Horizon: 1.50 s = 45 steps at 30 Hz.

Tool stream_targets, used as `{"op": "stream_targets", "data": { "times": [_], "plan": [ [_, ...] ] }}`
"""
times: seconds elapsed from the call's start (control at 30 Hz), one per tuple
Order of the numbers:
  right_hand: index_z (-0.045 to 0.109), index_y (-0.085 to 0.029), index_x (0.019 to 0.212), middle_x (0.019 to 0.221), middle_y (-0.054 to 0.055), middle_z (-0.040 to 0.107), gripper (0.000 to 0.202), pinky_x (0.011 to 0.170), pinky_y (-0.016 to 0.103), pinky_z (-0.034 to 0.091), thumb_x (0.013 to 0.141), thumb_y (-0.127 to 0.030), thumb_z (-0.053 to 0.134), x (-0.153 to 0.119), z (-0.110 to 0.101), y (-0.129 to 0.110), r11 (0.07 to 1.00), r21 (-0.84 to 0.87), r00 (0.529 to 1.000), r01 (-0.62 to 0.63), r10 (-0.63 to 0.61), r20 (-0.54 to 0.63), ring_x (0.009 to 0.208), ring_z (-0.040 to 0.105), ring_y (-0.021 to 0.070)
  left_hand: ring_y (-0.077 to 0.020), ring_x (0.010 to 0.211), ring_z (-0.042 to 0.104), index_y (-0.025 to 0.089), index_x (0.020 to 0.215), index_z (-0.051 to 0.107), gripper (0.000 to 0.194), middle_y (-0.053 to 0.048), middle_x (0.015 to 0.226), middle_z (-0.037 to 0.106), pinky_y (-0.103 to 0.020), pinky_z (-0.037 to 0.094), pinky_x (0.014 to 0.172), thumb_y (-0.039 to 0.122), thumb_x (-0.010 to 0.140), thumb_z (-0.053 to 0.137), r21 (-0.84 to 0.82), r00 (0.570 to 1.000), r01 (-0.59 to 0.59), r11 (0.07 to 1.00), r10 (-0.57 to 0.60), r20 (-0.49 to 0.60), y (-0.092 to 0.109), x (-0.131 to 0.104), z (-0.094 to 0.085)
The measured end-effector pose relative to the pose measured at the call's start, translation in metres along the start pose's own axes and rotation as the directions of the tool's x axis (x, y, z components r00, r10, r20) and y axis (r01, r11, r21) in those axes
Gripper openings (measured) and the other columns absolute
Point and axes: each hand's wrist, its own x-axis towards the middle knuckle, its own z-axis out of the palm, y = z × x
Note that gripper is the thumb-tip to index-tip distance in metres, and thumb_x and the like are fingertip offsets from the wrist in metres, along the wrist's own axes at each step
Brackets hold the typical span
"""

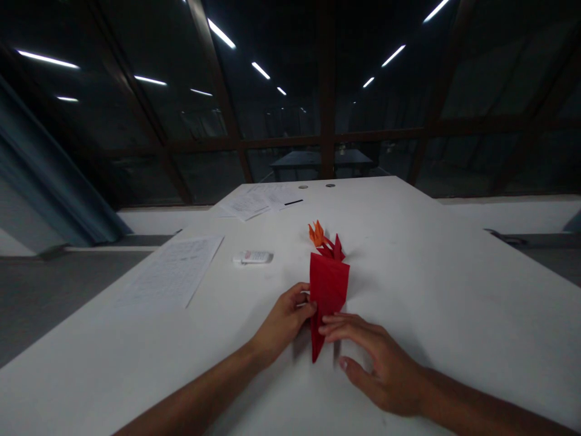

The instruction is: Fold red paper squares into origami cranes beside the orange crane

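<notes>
A folded sheet of red paper [329, 281], narrowing to a point at its near end, is held up off the white table. My left hand [290, 312] pinches its left edge between thumb and fingers. Against the lower right of the paper rest the outstretched fingertips of my right hand [374, 357], its thumb spread well away. Just beyond the paper stand an orange folded-paper piece [316, 233] and a red folded-paper piece [336, 247], the latter partly hidden behind the sheet.
On the white table [408, 266], a white glue-like tube [253, 257] lies left of the paper. Printed sheets [175, 272] spread along the left side, with more papers [254, 203] and a black pen-like stick [293, 202] farther back. Two small round discs [330, 185] sit near the far edge.
</notes>
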Motion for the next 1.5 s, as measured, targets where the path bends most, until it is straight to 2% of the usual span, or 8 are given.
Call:
{"op": "stream_targets", "data": {
  "times": [0.1, 0.23, 0.4, 0.63, 0.77, 0.93, 1.33, 1.5],
  "plan": [
    [0.054, -0.028, 0.128, 0.134, 0.008, 0.062, 0.045, 0.109, 0.043, 0.046, 0.087, -0.01, 0.057, 0.002, -0.005, 0.005, 0.998, -0.027, 0.981, 0.061, -0.065, -0.18, 0.128, 0.056, 0.023, -0.017, 0.084, 0.065, 0.017, 0.11, 0.057, 0.03, -0.005, 0.099, 0.068, -0.029, 0.05, 0.077, 0.018, 0.081, 0.066, 0.048, 1.0, -0.005, 0.999, 0.006, -0.007, 0.002, -0.003, 0.001],
    [0.046, -0.026, 0.135, 0.139, 0.012, 0.053, 0.047, 0.108, 0.049, 0.045, 0.091, -0.023, 0.061, 0.011, -0.017, 0.022, 0.989, -0.059, 0.821, -0.134, 0.077, -0.565, 0.127, 0.053, 0.0275, -0.0159, 0.08, 0.064, 0.019, 0.117, 0.052, 0.038, -0.003, 0.092, 0.067, -0.026, 0.049, 0.071, 0.023, 0.083, 0.069, 0.118, 0.997, -0.06, 0.991, 0.054, 0.056, 0.0, -0.009, 0.006],
    [0.032, -0.024, 0.151, 0.148, 0.013, 0.051, 0.062, 0.112, 0.05, 0.042, 0.095, -0.036, 0.057, 0.014, -0.012, 0.027, 0.959, 0.001, 0.892, -0.284, 0.264, -0.367, 0.133, 0.051, 0.0282, -0.0142, 0.074, 0.062, 0.02, 0.125, 0.049, 0.04, -0.001, 0.087, 0.067, -0.024, 0.048, 0.066, 0.022, 0.087, 0.064, 0.198, 0.991, -0.112, 0.974, 0.095, 0.096, 0.0, -0.013, 0.014],
    [0.031, -0.02, 0.156, 0.157, 0.012, 0.044, 0.08, 0.118, 0.051, 0.035, 0.089, -0.044, 0.066, 0.013, 0.011, -0.008, 0.929, -0.306, 0.978, -0.207, 0.188, -0.089, 0.142, 0.041, 0.0306, -0.0173, 0.086, 0.064, 0.016, 0.116, 0.055, 0.041, -0.005, 0.103, 0.069, -0.029, 0.054, 0.078, 0.013, 0.077, 0.066, 0.262, 0.987, -0.129, 0.956, 0.148, -0.054, -0.004, -0.01, 0.019],
    [0.044, -0.019, 0.148, 0.151, 0.011, 0.051, 0.071, 0.117, 0.053, 0.034, 0.083, -0.031, 0.07, 0.017, 0.012, -0.016, 0.89, -0.397, 0.972, -0.223, 0.174, -0.155, 0.136, 0.046, 0.0317, -0.0132, 0.072, 0.062, 0.018, 0.12, 0.048, 0.05, 0.001, 0.087, 0.067, -0.025, 0.052, 0.068, 0.011, 0.074, 0.065, 0.164, 0.994, -0.092, 0.982, 0.101, -0.047, -0.006, -0.012, 0.02],
    [0.066, -0.023, 0.112, 0.115, 0.006, 0.07, 0.028, 0.099, 0.046, 0.046, 0.087, -0.012, 0.059, 0.023, 0.0, -0.016, 0.896, -0.39, 0.967, -0.214, 0.137, -0.217, 0.108, 0.061, 0.0249, -0.0107, 0.066, 0.058, 0.02, 0.123, 0.045, 0.055, 0.004, 0.079, 0.064, -0.021, 0.048, 0.063, 0.009, 0.074, 0.066, 0.154, 0.996, -0.094, 0.984, 0.093, 0.018, -0.008, -0.015, 0.019],
    [0.059, -0.024, 0.09, 0.083, -0.001, 0.069, 0.006, 0.069, 0.031, 0.049, 0.089, -0.019, 0.056, 0.031, -0.026, 0.011, 0.923, -0.052, 0.887, -0.38, 0.348, -0.303, 0.074, 0.064, 0.0183, -0.0185, 0.096, 0.059, 0.02, 0.104, 0.061, 0.016, -0.006, 0.105, 0.061, -0.026, 0.053, 0.073, 0.019, 0.092, 0.051, 0.492, 0.934, -0.251, 0.834, 0.342, -0.102, 0.002, -0.018, 0.016],
    [0.046, -0.024, 0.078, 0.09, 0.001, 0.068, 0.016, 0.074, 0.03, 0.052, 0.087, -0.019, 0.058, 0.019, -0.015, 0.023, 0.908, 0.241, 0.877, -0.344, 0.402, -0.263, 0.083, 0.063, 0.0181, -0.0201, 0.099, 0.059, 0.021, 0.111, 0.06, 0.031, -0.007, 0.113, 0.058, -0.03, 0.052, 0.08, 0.012, 0.081, 0.06, 0.613, 0.942, -0.246, 0.751, 0.334, -0.031, -0.001, -0.02, 0.016]
  ]
}}
